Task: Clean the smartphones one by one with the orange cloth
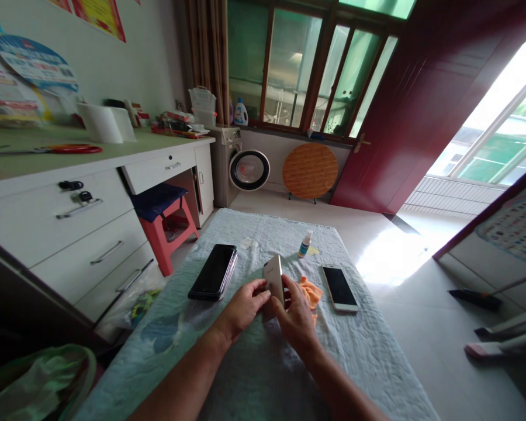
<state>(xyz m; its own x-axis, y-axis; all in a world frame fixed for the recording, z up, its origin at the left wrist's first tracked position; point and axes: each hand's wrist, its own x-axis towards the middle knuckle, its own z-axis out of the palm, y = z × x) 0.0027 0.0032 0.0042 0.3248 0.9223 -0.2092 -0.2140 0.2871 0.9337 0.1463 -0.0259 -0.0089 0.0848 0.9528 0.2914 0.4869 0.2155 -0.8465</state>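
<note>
Far to my left on the cloth-covered surface (245, 374) lies a stack of dark phones (213, 272), flat and well apart from my hands. My left hand (242, 308) has its grip closed lightly on the near edge of the gold phone (274, 279), fingertips pinching it rather than wrapping it. The phone stands tilted on its lower end, its back turned toward me, right at the middle of the surface between both hands. My right hand (294, 316) grips the phone's other side from below, fingers curled around the lower edge; neither grip is released.

To do this well, I judge I should keep the pinch on the edges only, off the glass, and steady the phone with one hand.

Just beyond my right hand sits an orange cloth (311, 292), then a small dropper bottle (305, 244) farther back, and a white phone (339, 288) lying face up on the right.
</note>
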